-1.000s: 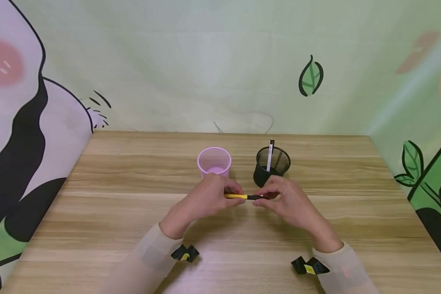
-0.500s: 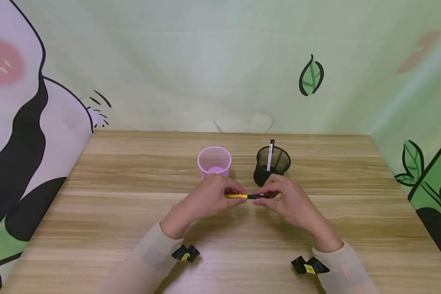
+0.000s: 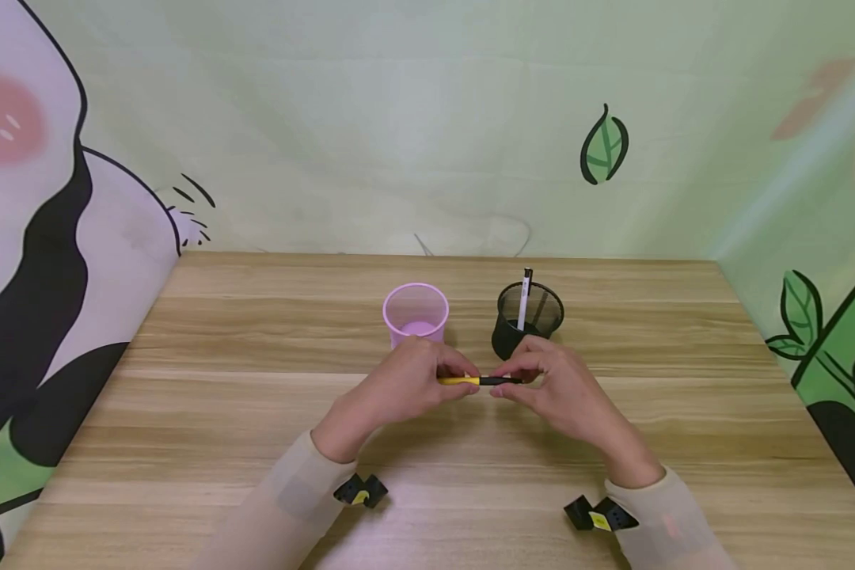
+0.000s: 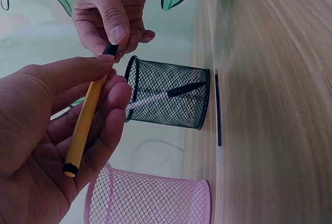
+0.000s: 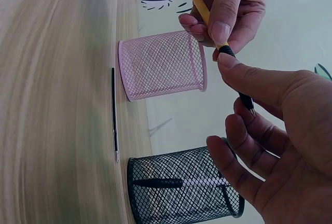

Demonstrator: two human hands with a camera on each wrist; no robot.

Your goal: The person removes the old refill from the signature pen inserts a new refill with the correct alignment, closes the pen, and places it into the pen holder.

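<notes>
A yellow ballpoint pen (image 4: 83, 125) with a black grip section is held level between both hands. My left hand (image 3: 406, 380) pinches its yellow barrel between thumb and fingers. The black front part is pinched by the thumb and fingers of my right hand (image 3: 559, 388), and the pen's metal point shows past that thumb in the right wrist view. Beyond the hands, on the table, lies a thin black pen refill (image 5: 114, 115) with a clear end, seen in both wrist views.
Behind my left hand stands a pink mesh pen cup (image 3: 416, 305). A black mesh pen cup (image 3: 504, 336), behind my right hand, holds a white pen (image 3: 523, 301) with a black end. All stand on a wood-grain table (image 3: 256, 332) against a printed backdrop.
My left fingertips have shifted slightly right, closer to the right hand. Both hands keep their hold on the pen, and the cups have stayed in place.
</notes>
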